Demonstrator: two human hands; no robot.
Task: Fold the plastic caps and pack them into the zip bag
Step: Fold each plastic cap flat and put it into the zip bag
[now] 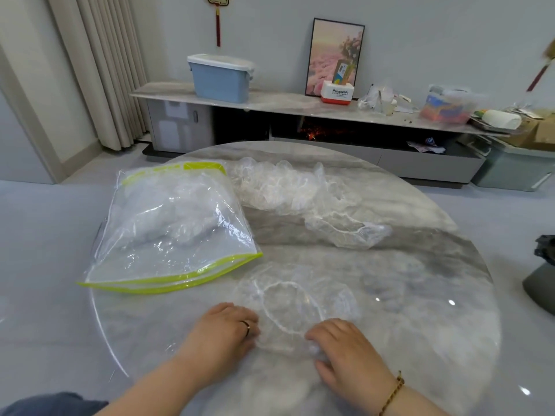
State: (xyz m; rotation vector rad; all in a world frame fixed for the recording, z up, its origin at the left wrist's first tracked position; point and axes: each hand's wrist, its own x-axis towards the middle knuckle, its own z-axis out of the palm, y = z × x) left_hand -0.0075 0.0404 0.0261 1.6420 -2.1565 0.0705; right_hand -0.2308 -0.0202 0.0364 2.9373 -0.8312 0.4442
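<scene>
On the round marble table [420, 295], the zip bag [168, 229] lies at the left with crumpled clear plastic already inside. Its green-edged mouth points toward you and gapes slightly.

Just right of the bag's mouth and nearer to you, your left hand [223, 328], wearing a ring [246, 327], curls its fingers over the near-left rim of one flattened cap [294, 298]. That cap is spread on the tabletop beside the bag's mouth, with its white elastic loop showing.

Further right of the bag, your right hand [345, 349], a braided bracelet [393, 391] at its wrist, bends its fingers onto the cap's near-right rim, with plastic bunched under the fingertips.

Beyond and to the right of the bag, the loose caps [300, 193] trail in a heap from the bag's far corner toward the table's right side.
</scene>
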